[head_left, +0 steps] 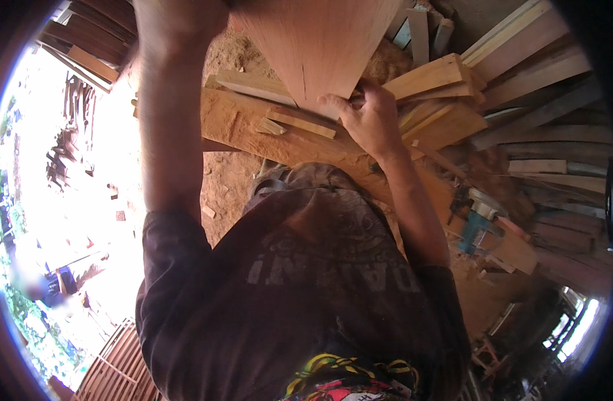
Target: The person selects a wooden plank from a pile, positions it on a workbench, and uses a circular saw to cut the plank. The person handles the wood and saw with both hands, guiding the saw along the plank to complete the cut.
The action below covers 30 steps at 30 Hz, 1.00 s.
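Note:
A wide, pale reddish wooden board runs out past the top edge and narrows toward me. A short dark line or crack marks its near end. My right hand is closed on the right corner of that end, thumb on the upper face and fingers curled behind the edge. My left arm stretches far forward beside the board. At the top edge, my left hand is blurred and partly cut off, so its fingers and any contact with the board are hidden.
Beneath the board lies a sawdust-covered plank with wood strips and a small offcut. Stacked lumber fills the right side. A teal power tool rests at lower right. Slatted wood stands lower left; a distant person is at left.

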Available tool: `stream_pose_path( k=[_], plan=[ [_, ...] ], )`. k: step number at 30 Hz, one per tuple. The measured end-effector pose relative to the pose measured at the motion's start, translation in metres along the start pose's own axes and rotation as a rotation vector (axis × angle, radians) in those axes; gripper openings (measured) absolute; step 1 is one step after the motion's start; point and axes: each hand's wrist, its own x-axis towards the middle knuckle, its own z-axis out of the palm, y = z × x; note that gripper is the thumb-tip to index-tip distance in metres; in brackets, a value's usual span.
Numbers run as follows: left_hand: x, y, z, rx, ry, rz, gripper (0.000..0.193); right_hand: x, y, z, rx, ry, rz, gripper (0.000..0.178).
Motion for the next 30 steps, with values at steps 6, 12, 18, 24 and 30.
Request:
stream_pose_path(
  k=[6, 12, 18, 24, 30],
  plan=[
    [-0.016, -0.024, -0.029, 0.502, 0.081, 0.119, 0.115, -0.012, 0.047, 0.014, -0.041, -0.042, -0.005, 0.041],
    [-0.032, -0.092, -0.096, -0.091, -0.341, -0.420, 0.099, -0.020, 0.091, -0.015, -0.119, -0.045, 0.037, 0.056],
    [-0.091, -0.100, -0.101, 0.070, -0.602, -0.687, 0.085, -0.079, 0.149, -0.061, 0.017, -0.031, 0.443, 0.052],
    [-0.077, -0.084, -0.104, 0.219, -0.669, -0.715, 0.097, -0.116, 0.138, -0.069, 0.088, -0.038, 0.710, 0.048],
    [-0.074, -0.069, -0.085, 0.039, -0.840, -0.823, 0.060, -0.073, 0.102, -0.021, 0.284, -0.095, 0.535, 0.054]
  ],
)
